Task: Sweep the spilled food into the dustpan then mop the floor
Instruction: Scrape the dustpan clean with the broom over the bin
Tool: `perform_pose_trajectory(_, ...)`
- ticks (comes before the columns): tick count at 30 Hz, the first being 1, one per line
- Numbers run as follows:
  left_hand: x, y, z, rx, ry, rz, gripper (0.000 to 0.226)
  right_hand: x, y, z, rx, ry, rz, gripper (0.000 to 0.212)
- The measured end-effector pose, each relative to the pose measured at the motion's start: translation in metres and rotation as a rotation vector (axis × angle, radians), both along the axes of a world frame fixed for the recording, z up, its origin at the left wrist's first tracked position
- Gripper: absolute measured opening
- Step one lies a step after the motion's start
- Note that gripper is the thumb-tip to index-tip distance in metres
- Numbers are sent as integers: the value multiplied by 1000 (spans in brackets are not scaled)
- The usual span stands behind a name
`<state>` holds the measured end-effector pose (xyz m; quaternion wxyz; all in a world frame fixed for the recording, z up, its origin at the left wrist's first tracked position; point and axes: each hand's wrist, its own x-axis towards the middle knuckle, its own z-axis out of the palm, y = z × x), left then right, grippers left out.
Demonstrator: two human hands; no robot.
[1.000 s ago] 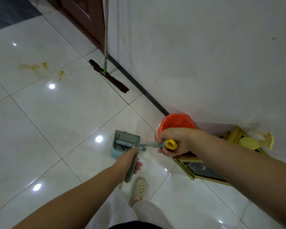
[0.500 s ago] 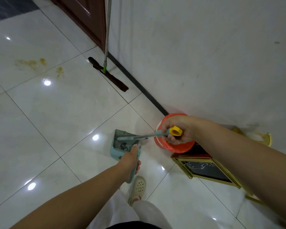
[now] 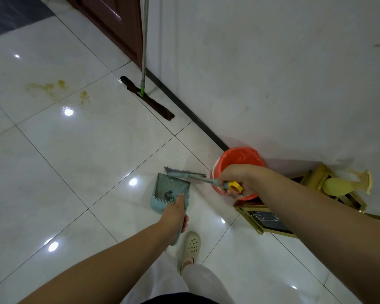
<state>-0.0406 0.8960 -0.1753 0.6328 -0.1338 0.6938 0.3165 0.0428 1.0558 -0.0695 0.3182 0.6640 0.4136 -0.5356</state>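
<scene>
Two bare hands work low over a glossy white tiled floor [image 3: 79, 150]: the left hand [image 3: 174, 213] is wrapped around the handle of a teal dustpan [image 3: 170, 190], while the right hand [image 3: 235, 178] is closed on the yellow-capped handle of a small hand brush [image 3: 185, 173], whose bristles sit at the pan's far lip, at 12 o'clock from the pan. An orange bucket [image 3: 239, 157] stands against the white wall [image 3: 272, 73], just behind the right hand. Yellowish food stains [image 3: 51, 87] remain on the tiles well away, at 10 o'clock from the dustpan. A flat mop [image 3: 148, 98] leans on the wall at 12 o'clock, its dark head on the floor. One cream clog [image 3: 190, 246] shows at 6 o'clock below the pan.
</scene>
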Motion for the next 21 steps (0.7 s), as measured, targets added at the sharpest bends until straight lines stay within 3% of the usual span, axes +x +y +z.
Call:
perform_pose_trajectory(5,5,1,0,31,-67,-63,45,4,4,15,-84,34,-74,15)
perform_pose_trajectory(12,14,6,4,88,-303,-12,37,5,-17,25,-69,38,-117,18)
perform_pose_trajectory(17,18,5,-5,69,-414,66,61,9,-30,27,-49,83,-128,11)
perform_pose_trajectory(21,21,9,-9,23,-434,29,58,12,-35,29,-98,139,-148,13)
